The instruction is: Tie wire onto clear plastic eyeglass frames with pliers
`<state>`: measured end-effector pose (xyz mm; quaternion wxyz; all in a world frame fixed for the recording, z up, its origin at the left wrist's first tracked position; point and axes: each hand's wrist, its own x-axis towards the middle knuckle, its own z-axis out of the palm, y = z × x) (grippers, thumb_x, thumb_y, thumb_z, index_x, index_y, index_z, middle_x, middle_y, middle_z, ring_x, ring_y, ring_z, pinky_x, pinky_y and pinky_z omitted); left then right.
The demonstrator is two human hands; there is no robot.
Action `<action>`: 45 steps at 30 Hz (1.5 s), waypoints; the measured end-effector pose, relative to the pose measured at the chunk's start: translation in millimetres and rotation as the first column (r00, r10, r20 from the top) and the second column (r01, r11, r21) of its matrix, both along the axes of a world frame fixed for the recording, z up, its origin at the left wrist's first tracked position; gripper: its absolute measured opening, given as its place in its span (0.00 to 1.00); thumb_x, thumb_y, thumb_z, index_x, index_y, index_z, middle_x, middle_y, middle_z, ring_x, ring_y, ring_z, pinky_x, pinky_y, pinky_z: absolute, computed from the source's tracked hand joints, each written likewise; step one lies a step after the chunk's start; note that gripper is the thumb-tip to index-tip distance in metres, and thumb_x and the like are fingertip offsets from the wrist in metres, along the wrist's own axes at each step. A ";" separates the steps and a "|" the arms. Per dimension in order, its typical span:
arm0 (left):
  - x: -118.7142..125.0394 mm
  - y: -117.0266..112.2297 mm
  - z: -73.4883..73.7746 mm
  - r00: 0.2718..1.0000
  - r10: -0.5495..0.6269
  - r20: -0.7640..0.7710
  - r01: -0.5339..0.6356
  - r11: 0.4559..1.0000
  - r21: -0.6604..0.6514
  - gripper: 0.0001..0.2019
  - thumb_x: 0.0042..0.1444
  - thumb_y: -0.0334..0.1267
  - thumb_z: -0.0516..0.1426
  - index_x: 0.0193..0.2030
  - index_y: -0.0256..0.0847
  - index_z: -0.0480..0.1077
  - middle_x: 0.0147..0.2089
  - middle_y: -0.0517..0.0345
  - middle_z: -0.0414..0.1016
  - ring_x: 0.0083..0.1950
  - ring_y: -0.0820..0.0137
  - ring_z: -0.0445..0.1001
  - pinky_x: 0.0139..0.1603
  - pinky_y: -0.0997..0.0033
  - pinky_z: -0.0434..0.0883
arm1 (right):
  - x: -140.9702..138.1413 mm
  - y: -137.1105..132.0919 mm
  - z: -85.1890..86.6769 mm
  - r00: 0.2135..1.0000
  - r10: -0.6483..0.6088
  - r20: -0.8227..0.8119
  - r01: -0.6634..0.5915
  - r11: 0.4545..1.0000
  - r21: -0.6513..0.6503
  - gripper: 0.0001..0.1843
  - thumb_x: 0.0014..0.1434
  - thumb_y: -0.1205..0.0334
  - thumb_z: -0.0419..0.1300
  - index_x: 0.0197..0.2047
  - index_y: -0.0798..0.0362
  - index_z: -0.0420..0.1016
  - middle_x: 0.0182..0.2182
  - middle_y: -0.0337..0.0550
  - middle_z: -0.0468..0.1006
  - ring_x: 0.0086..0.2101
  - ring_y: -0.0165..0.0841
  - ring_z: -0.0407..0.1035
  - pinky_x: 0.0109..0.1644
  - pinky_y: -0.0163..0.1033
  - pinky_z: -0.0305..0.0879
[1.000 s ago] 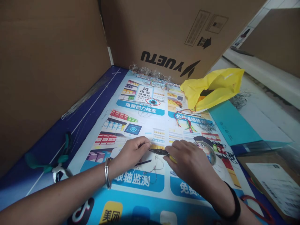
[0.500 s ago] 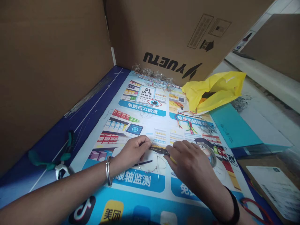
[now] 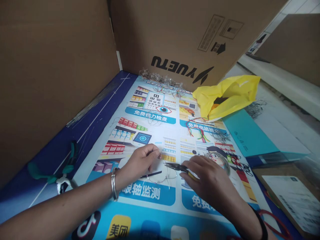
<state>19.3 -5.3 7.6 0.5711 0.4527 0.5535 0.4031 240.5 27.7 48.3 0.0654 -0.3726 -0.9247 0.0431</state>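
Note:
My left hand [image 3: 140,162] pinches a thin wire eyeglass frame [image 3: 157,178] that lies on a printed poster mat [image 3: 150,133]; a silver bangle sits on that wrist. My right hand [image 3: 211,181] is closed round small pliers with yellow handles [image 3: 178,167]. The dark jaws point left and stand a little apart from the left fingertips. A thin dark temple arm [image 3: 152,174] lies under the left hand.
Green-handled cutters [image 3: 63,166] lie at the left on the blue edge. A yellow plastic bag [image 3: 226,95], coloured wires [image 3: 198,128] and a pile of wire frames [image 3: 161,81] are farther back. Cardboard walls [image 3: 55,63] close the left and back. A teal box [image 3: 246,133] is at the right.
My right hand has drawn the pliers back to the right and slightly down, away from the left fingertips. The left hand stays in its pinch on the wire frame.

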 end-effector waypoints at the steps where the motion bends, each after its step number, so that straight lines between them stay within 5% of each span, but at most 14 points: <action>1: 0.0 0.1 -0.1 1.000 -0.002 -0.008 0.002 1.000 -0.001 0.10 0.59 0.43 0.50 0.32 0.40 0.67 0.17 0.67 0.61 0.19 0.79 0.60 0.20 0.79 0.57 | -0.7 -0.2 -1.1 1.000 -0.003 0.006 0.003 1.000 -0.011 0.06 0.57 0.59 0.58 0.35 0.52 0.73 0.29 0.42 0.72 0.33 0.35 0.66 0.36 0.38 0.56; 45: 4.6 -1.1 0.9 0.985 0.061 -0.164 -0.057 0.998 0.029 0.10 0.58 0.43 0.50 0.32 0.42 0.67 0.19 0.66 0.63 0.20 0.76 0.63 0.21 0.78 0.60 | -5.7 -0.7 -4.1 0.996 0.019 0.082 -0.024 0.998 0.058 0.08 0.58 0.60 0.57 0.29 0.53 0.70 0.25 0.41 0.70 0.29 0.32 0.63 0.32 0.37 0.51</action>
